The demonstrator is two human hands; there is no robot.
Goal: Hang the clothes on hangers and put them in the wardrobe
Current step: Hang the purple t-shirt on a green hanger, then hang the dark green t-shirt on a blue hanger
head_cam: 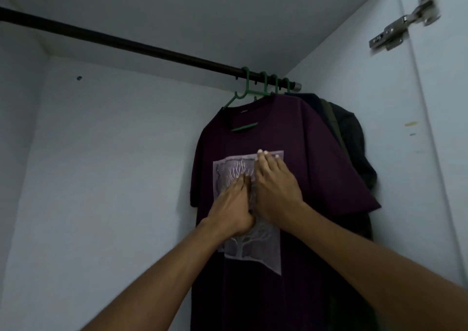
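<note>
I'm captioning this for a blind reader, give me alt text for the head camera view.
Two hands, left hand and right hand, press flat side by side on the printed front of a dark purple T-shirt hanging on a green hanger from the wardrobe rail, with darker clothes behind it.

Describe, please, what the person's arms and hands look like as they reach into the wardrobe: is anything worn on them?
Both forearms are bare for as far as the picture shows; no sleeve or cuff shows. The left hand and the right hand wear no gloves, and no rings, watch or bracelet can be seen. The nails on the right hand's fingertips look short and pale, with no obvious polish, though the light is dim.
</note>
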